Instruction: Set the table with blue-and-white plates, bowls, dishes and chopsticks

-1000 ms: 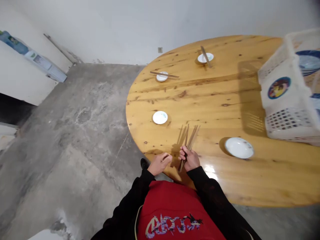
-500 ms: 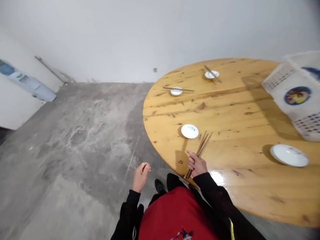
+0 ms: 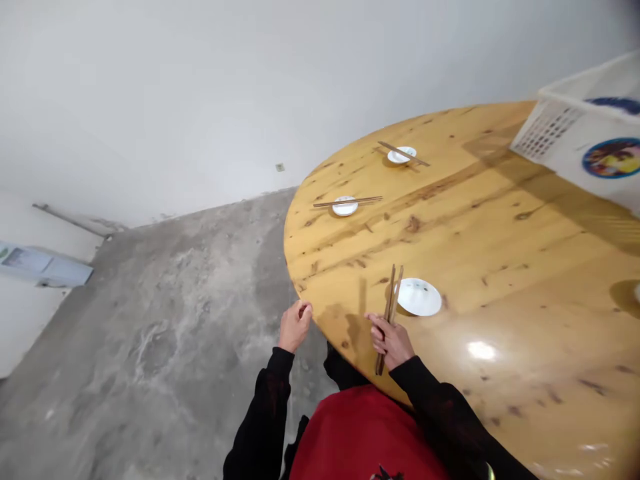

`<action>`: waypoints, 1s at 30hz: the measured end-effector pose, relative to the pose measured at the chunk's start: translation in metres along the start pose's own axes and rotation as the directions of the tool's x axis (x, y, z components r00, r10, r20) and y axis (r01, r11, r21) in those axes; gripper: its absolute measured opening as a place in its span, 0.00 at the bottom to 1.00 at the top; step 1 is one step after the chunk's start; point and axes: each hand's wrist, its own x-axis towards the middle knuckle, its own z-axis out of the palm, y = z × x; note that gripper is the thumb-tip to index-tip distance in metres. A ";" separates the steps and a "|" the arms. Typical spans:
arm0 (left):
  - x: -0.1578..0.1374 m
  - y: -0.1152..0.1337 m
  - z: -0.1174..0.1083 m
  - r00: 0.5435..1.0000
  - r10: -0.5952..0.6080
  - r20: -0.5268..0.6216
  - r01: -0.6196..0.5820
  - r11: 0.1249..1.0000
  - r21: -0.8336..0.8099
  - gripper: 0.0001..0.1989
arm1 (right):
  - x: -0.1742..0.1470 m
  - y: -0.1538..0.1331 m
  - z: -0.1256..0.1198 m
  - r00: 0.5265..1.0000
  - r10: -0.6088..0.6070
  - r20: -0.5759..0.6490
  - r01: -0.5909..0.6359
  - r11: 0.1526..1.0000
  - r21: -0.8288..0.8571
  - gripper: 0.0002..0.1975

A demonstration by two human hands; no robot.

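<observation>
Currently my right hand [image 3: 395, 340] is clamped on a bundle of chopsticks [image 3: 390, 307], tips just beside the near saucer [image 3: 419, 297] on the bench [image 3: 500, 233]. My left hand [image 3: 295, 325] is loosely curled, holding nothing, at the bench edge. Two far saucers [image 3: 345, 206] already carry pairs; the near one doesn't yet.
</observation>
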 end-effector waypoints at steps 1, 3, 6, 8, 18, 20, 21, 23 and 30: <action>0.016 -0.001 -0.006 0.999 0.016 0.030 -0.016 1.000 0.021 0.12 | 0.006 0.001 0.008 1.000 0.004 -0.023 -0.003 1.000 0.023 0.22; 0.046 -0.001 -0.016 0.995 0.043 0.086 -0.049 0.997 0.064 0.11 | 0.017 0.002 0.024 0.998 0.017 -0.068 -0.013 0.998 0.061 0.23; 0.089 0.004 -0.031 0.989 0.087 0.120 -0.107 0.980 0.168 0.11 | 0.025 0.000 0.046 0.995 0.037 -0.088 -0.028 0.995 0.093 0.24; 0.120 0.012 -0.037 0.984 0.116 0.137 -0.150 0.949 0.276 0.12 | 0.027 -0.004 0.058 0.997 0.031 -0.071 -0.023 0.994 0.106 0.23; 0.310 0.071 -0.021 0.910 0.343 0.234 -0.412 0.680 0.607 0.19 | 0.062 -0.025 0.111 0.990 -0.031 -0.140 0.055 0.984 0.171 0.22; 0.349 0.077 -0.014 0.895 0.364 0.258 -0.440 0.623 0.647 0.20 | 0.081 -0.030 0.125 0.980 -0.039 -0.197 0.083 0.973 0.216 0.23; 0.367 0.078 -0.010 0.889 0.370 0.271 -0.451 0.599 0.662 0.21 | 0.092 -0.034 0.132 0.972 -0.044 -0.230 0.101 0.965 0.243 0.24; 0.400 0.079 -0.004 0.872 0.378 0.313 -0.483 0.555 0.677 0.22 | 0.115 -0.041 0.147 0.952 -0.055 -0.301 0.147 0.945 0.292 0.24; 0.460 0.071 0.007 0.719 0.401 0.568 -0.695 0.441 0.568 0.19 | 0.174 -0.065 0.213 0.842 -0.037 -0.538 0.307 0.854 0.421 0.17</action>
